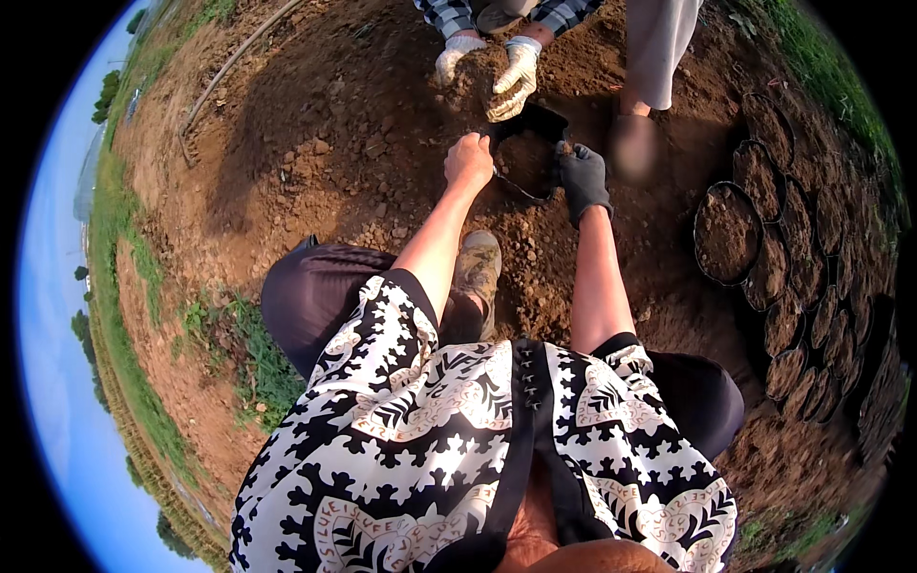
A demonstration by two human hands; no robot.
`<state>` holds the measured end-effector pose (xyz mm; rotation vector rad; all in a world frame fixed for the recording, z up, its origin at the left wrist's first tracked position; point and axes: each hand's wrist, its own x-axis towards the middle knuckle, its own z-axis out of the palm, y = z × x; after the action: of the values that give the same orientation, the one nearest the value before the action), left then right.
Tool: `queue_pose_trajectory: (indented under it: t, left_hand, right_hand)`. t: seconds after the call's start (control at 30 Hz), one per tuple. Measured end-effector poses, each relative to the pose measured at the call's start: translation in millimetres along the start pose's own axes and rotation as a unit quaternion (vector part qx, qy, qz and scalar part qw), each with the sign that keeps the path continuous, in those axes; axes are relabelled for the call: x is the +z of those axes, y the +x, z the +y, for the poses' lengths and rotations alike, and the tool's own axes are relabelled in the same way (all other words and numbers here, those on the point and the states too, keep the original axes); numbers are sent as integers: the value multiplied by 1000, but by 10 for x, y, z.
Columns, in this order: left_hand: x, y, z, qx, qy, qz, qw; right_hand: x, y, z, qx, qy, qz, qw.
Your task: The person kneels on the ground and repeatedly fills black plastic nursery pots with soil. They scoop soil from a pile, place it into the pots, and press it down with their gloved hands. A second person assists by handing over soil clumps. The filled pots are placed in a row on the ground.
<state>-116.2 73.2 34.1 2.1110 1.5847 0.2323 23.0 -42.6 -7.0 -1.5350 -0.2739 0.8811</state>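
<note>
A black plastic grow bag (542, 120) stands on the ground in front of me, partly filled with brown soil (526, 159). My left hand (469, 163), bare, pinches its rim on the left side. On the opposite side, my right hand (584, 177) in a dark grey glove grips the rim. Just beyond the bag, a co-worker's two hands in white knit gloves, one (457, 57) at left and the other (517, 77) over the bag's far edge, hold loose soil (476, 75) between them. The bag's lower walls are largely hidden.
Many soil-filled black bags (727, 233) stand packed together at the right. Another person's foot (634, 143) is close beyond my right hand. A long wooden handle (233, 61) lies at upper left on heaped loose soil (322, 114). Weeds (265, 358) grow by my left knee.
</note>
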Motion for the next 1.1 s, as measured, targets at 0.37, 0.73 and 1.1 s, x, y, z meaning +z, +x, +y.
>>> queue_pose_trajectory:
  t: [0.37,0.73,1.1]
  left_hand:
    - [194,23,-131,51,-47,38,997]
    - [-85,-99,18,28,47,-53,997]
    - [-76,-77,68,24,62,-121,990]
  right_hand:
    - [-117,-217,-204,3,116,6,993]
    - [-521,-216,-879,-100,-219,130,962]
    - [-196,-209,-138,-48,-446,30,893]
